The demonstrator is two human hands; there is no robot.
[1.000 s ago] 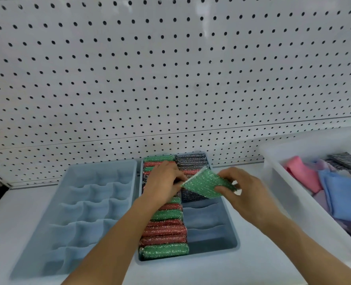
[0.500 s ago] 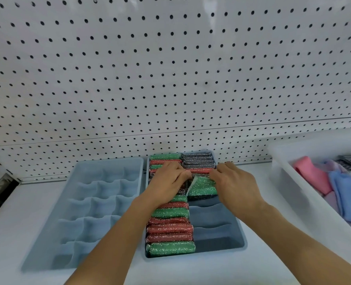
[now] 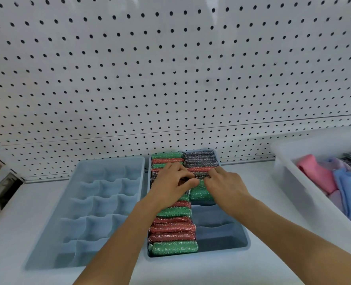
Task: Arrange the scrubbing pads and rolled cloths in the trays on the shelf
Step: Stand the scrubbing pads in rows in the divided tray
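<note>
Two hands are working one green scrubbing pad into the right column of the pad tray, at about 6 o'clock in the head view. A second ago this pad was being held up above the tray, pinched in the right hand; half a second ago it was dropping into the slot; now it is sitting down in the compartment, touching the dark pads behind it at 12 o'clock. The right hand is pressing on its far edge with fingers bent over it; whether it is really gripping or just pushing, cannot tell. The left hand is resting on the left column with its thumb reaching to the green pad's top edge; fingers are curling over the pads below, grip unclear too.

Meaning for the task: one more pad is looking seated, and the right column is filling from the back. The left column of red and green pads is looking full. Two near compartments at 5 o'clock of the green pad are showing bare bottom, so more pads are probably needed.

Outward: the divided tray at 9 o'clock is holding nothing visible. The white bin at 3 o'clock is holding the pink and blue cloths, not yet rolled into any tray. The pegboard is running behind at 12 o'clock.
</note>
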